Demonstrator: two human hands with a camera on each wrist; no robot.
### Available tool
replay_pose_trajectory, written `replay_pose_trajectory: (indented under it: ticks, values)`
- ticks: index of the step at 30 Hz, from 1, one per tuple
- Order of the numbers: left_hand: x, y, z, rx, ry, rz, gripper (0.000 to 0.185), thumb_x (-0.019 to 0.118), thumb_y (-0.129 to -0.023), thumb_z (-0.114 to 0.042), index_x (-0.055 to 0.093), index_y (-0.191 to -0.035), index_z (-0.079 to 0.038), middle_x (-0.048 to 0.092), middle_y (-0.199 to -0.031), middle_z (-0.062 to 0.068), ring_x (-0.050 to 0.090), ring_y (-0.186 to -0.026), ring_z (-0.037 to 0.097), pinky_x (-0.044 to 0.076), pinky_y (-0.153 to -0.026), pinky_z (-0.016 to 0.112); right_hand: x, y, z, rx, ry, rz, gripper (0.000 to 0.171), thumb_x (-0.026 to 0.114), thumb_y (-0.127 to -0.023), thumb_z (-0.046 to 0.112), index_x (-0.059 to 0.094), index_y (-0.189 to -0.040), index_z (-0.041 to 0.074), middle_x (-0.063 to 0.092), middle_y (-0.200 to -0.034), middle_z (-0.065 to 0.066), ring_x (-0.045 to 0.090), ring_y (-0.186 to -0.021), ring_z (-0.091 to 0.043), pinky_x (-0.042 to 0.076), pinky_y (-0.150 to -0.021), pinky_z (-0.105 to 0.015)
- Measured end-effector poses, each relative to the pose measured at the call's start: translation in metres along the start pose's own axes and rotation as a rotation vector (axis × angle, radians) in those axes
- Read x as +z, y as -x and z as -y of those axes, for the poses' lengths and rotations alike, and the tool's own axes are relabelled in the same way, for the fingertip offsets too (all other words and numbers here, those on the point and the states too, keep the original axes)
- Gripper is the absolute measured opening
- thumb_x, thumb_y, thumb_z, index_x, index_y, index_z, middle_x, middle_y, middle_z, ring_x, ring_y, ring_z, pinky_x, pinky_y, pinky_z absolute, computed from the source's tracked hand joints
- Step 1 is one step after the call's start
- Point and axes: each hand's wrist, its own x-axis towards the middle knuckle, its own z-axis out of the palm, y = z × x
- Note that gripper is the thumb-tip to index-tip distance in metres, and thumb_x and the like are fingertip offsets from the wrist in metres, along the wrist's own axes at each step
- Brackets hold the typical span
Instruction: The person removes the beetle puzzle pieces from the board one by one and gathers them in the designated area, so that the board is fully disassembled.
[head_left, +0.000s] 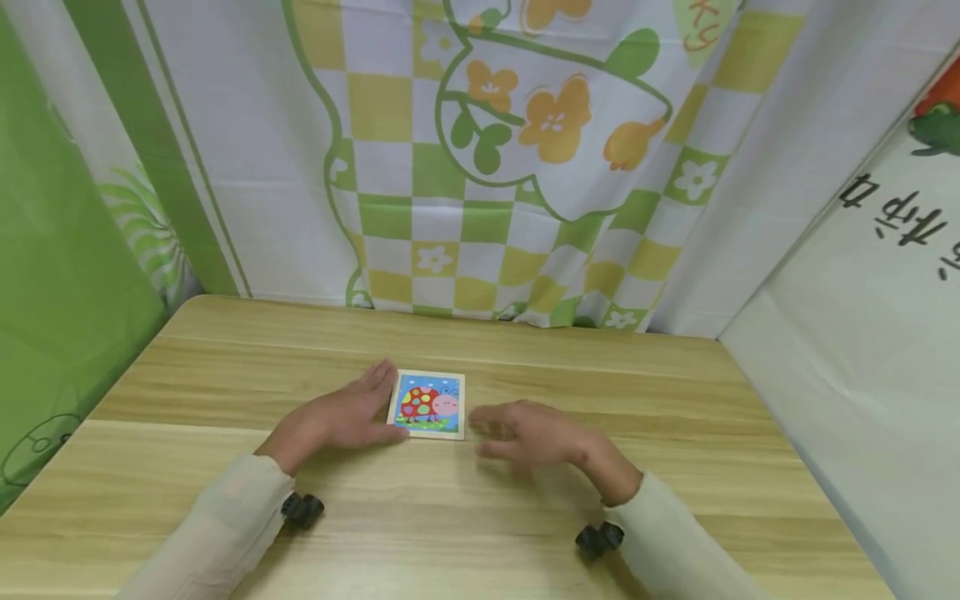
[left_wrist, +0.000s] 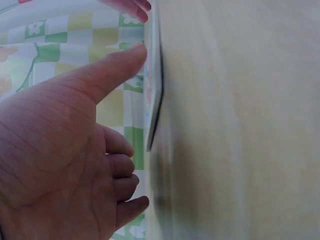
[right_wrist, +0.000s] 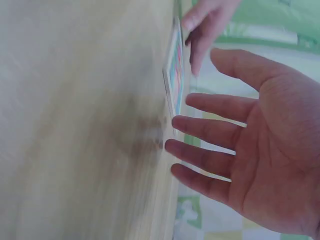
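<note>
A small square picture tile (head_left: 429,404) with a red ladybug on a blue and green ground lies flat on the wooden table (head_left: 450,517). My left hand (head_left: 375,408) rests on the table with straight fingers against the tile's left edge. My right hand (head_left: 495,429) hovers just right of the tile, fingers spread, holding nothing and slightly blurred. In the left wrist view, my left hand (left_wrist: 120,140) shows its palm, with the thumb reaching toward the tile's thin edge (left_wrist: 155,90). In the right wrist view, the spread right hand (right_wrist: 200,100) is close beside the tile (right_wrist: 175,80).
A patterned cloth backdrop (head_left: 495,150) with green and yellow checks and orange flowers hangs behind the table. A green sheet (head_left: 52,292) closes the left side and a white printed sheet (head_left: 862,333) the right. Bare wood surrounds the tile.
</note>
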Motion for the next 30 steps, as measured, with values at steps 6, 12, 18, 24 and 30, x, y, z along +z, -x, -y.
replay_pose_trajectory:
  ticks: [6,12,18,24,30]
  values:
    - [-0.001,-0.006,-0.004,0.088,-0.019,-0.045,0.091,0.065,-0.099,-0.052,0.028,-0.161,0.004,0.014,-0.17,0.026,0.014,-0.156,0.042,0.018,-0.124,0.056,-0.009,-0.014,-0.01,0.052,-0.1,-0.156,0.04,0.061,-0.106,0.025,0.064,-0.138,0.002,0.068,-0.135,-0.013,0.065,-0.119,-0.03,0.051,-0.102,-0.048]
    - [-0.001,-0.018,-0.016,0.12,-0.075,-0.026,0.076,0.072,-0.097,-0.044,0.046,-0.155,-0.002,0.029,-0.167,0.021,0.026,-0.154,0.039,0.027,-0.121,0.053,-0.011,-0.038,-0.014,0.079,-0.065,-0.227,0.037,0.066,-0.102,0.018,0.066,-0.134,0.001,0.069,-0.131,-0.014,0.069,-0.105,-0.023,0.056,-0.092,-0.042]
    - [0.0,-0.022,-0.022,0.139,-0.037,0.031,0.074,0.071,-0.098,-0.043,0.045,-0.158,-0.009,0.026,-0.169,0.015,0.028,-0.153,0.037,0.031,-0.12,0.054,-0.007,-0.056,-0.019,0.034,-0.012,-0.218,0.039,0.07,-0.1,0.019,0.066,-0.136,0.002,0.067,-0.131,-0.012,0.065,-0.109,-0.025,0.053,-0.095,-0.043]
    - [0.001,-0.02,-0.023,0.196,-0.051,0.063,0.061,0.068,-0.101,-0.04,0.05,-0.156,-0.02,0.026,-0.169,0.015,0.029,-0.153,0.037,0.034,-0.117,0.057,-0.002,-0.063,-0.018,-0.007,0.036,-0.207,0.04,0.07,-0.1,0.02,0.065,-0.137,0.003,0.064,-0.134,-0.013,0.061,-0.116,-0.025,0.05,-0.101,-0.044]
    - [0.004,-0.017,-0.024,0.229,-0.104,0.056,0.059,0.065,-0.102,-0.041,0.05,-0.156,-0.022,0.025,-0.169,0.016,0.026,-0.153,0.04,0.036,-0.114,0.06,-0.001,-0.066,-0.016,0.036,0.055,-0.183,0.044,0.069,-0.101,0.022,0.061,-0.142,0.007,0.061,-0.138,-0.011,0.06,-0.12,-0.024,0.049,-0.104,-0.044]
